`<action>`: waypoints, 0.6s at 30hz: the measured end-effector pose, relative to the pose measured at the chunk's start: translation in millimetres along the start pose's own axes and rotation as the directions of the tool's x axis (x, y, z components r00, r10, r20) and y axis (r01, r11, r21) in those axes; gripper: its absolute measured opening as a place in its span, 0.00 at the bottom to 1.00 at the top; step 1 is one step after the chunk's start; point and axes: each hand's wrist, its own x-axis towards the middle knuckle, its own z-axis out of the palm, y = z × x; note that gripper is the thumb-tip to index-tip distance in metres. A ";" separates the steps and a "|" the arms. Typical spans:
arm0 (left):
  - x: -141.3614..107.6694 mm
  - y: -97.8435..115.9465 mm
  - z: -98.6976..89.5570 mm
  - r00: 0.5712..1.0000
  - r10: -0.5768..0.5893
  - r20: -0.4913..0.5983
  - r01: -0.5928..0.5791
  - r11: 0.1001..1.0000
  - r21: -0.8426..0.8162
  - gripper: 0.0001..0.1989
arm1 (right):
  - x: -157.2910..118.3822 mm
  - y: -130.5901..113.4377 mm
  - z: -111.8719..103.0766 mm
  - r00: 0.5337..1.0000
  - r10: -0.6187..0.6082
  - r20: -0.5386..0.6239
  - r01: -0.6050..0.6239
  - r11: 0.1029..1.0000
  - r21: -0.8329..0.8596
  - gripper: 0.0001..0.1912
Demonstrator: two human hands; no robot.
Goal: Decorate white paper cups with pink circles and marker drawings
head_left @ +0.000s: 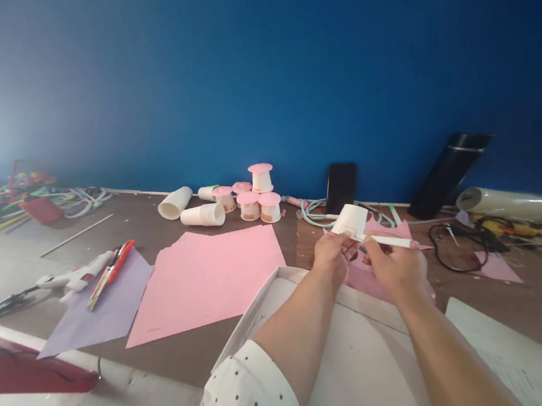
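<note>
A white paper cup (353,217) is upside down, tilted, with my left hand (330,253) closed around its lower side. On its side is a small drawn outline. My right hand (399,269) grips a white marker (392,240) with a pink end, its tip side against the cup. Pink paper pieces (370,276) lie under and behind both hands. Beyond the hands stand several small cups with pink paper discs on top (262,177), beside a stack of paper cups (203,216) lying on its side.
A pink sheet (206,278) and a purple sheet (99,305) lie left, with a red cutter (111,275) and a glue gun (75,276). A phone (341,186) and black bottle (449,173) lean near the blue wall. A white box lid (352,365) is under my forearms.
</note>
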 end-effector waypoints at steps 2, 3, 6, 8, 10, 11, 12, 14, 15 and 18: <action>0.0 0.0 -0.1 1.000 -0.001 0.006 0.001 1.000 -0.001 0.07 | 0.0 0.3 0.3 1.000 -0.008 0.002 0.008 1.000 -0.002 0.21; -0.1 0.0 -0.1 1.000 -0.002 0.010 0.002 1.000 -0.002 0.06 | -0.1 0.3 0.4 1.000 -0.011 0.004 0.011 1.000 -0.002 0.21; -0.6 0.0 0.1 1.000 -0.002 0.017 0.002 1.000 -0.008 0.06 | -0.6 -0.2 0.6 1.000 0.000 0.008 0.000 1.000 -0.010 0.21; -1.1 0.1 0.6 1.000 0.002 0.013 -0.002 1.000 -0.014 0.06 | -1.1 -0.6 0.7 1.000 0.015 0.011 -0.015 1.000 -0.016 0.19; -1.5 0.3 1.2 1.000 0.004 -0.002 -0.004 1.000 -0.015 0.06 | -1.2 -0.4 0.9 1.000 0.017 0.018 -0.017 1.000 -0.019 0.19; -1.6 0.3 1.5 1.000 0.004 -0.010 -0.005 1.000 -0.014 0.07 | -1.1 0.0 1.1 1.000 0.016 0.021 -0.016 1.000 -0.021 0.19; -1.7 0.3 1.7 1.000 0.004 -0.015 -0.004 1.000 -0.012 0.07 | -0.8 0.7 1.4 1.000 0.015 0.025 -0.014 1.000 -0.024 0.19; -1.4 0.2 1.8 1.000 0.005 -0.020 -0.005 1.000 -0.008 0.08 | 0.0 2.2 2.2 1.000 0.013 0.019 -0.013 0.999 -0.030 0.19; -1.2 0.0 1.8 1.000 0.007 -0.018 -0.007 1.000 -0.005 0.08 | 0.2 2.9 2.6 1.000 0.012 0.015 -0.012 0.999 -0.031 0.19; -0.3 -0.5 1.2 1.000 0.009 -0.012 -0.009 1.000 0.003 0.08 | -0.7 2.7 2.6 1.000 0.003 0.009 -0.003 1.000 -0.017 0.19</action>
